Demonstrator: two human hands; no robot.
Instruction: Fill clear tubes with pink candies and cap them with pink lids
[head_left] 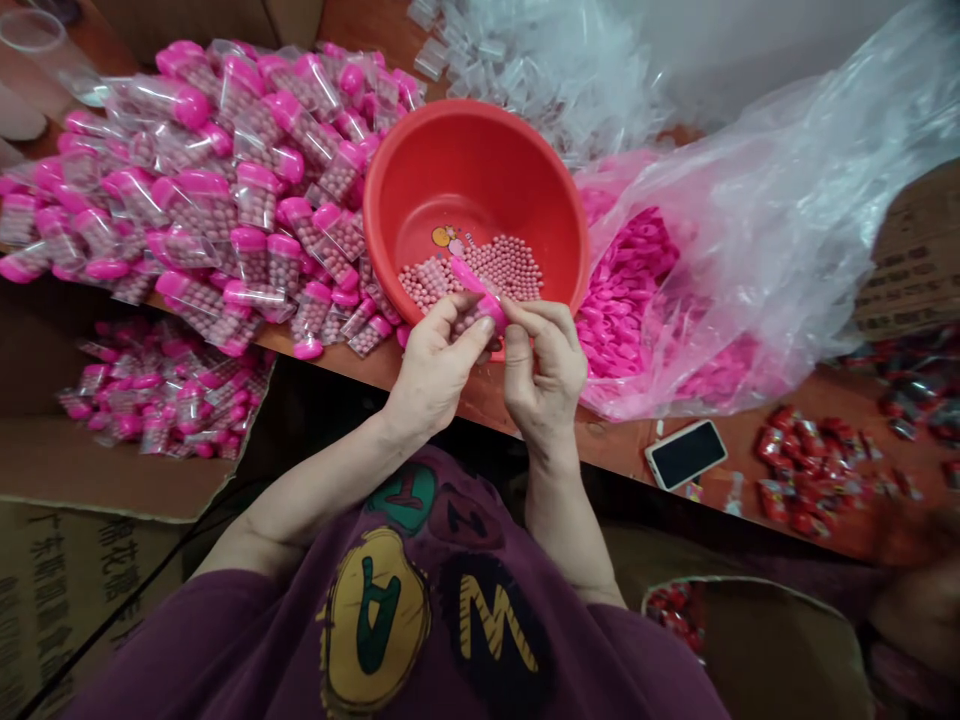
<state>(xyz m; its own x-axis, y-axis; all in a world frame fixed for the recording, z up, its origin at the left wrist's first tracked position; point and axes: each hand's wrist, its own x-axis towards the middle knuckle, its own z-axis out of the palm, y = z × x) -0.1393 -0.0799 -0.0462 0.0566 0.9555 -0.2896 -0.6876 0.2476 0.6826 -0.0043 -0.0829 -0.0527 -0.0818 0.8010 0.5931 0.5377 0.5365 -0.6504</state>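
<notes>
Left hand [435, 370] and right hand [544, 375] pinch pink-capped tube [480, 305]

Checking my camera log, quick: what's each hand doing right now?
Left hand: closed, holding a pink-capped tube.
Right hand: closed, pinching its pink cap.

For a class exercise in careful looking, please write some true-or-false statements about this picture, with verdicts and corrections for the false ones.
1. A round red plastic basin holds loose pale pink beads. True.
2. The person's left hand and right hand together hold a pink-capped tube over the basin. True.
3. A black-screened smartphone sits inside the basin. False: the smartphone lies on the brown wooden table, right of the hands.
4. Sealed clear packets of pink-capped tubes are heaped right of the basin. False: the clear packets are heaped left of it.
5. Small red wrapped packets lie on the table at far right. True.
</notes>
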